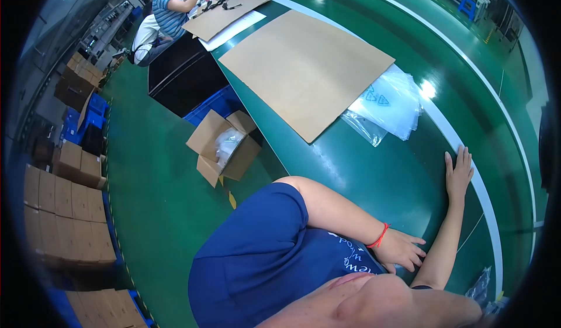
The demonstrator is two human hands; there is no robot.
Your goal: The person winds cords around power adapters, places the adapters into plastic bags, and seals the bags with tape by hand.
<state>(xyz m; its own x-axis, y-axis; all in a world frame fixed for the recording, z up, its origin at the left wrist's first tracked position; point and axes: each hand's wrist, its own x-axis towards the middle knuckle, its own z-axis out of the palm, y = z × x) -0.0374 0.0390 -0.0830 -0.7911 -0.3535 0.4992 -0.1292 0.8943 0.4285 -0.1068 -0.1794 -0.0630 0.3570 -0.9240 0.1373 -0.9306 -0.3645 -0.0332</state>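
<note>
My left hand [403,249], with a red string bracelet [380,235] at its wrist, is palm down with fingers spread. It is close to my right forearm; whether it touches the forearm or the tabletop I cannot tell. My right hand [459,173] stretches across the green tabletop [362,182], open, its fingertips by the pale edge rail [437,114]. Neither hand holds anything. Nearest to my right hand lie clear plastic bags [392,104] with printed blue triangles, partly under a large flat cardboard sheet [307,73].
An open carton [239,159] with clear plastic inside stands on the floor beside the table. Farther along, a person in a striped shirt [168,15] works near another cardboard sheet [225,17] with dark parts. Stacked cartons [67,217] line the left. Crumpled plastic [480,286] lies lower right.
</note>
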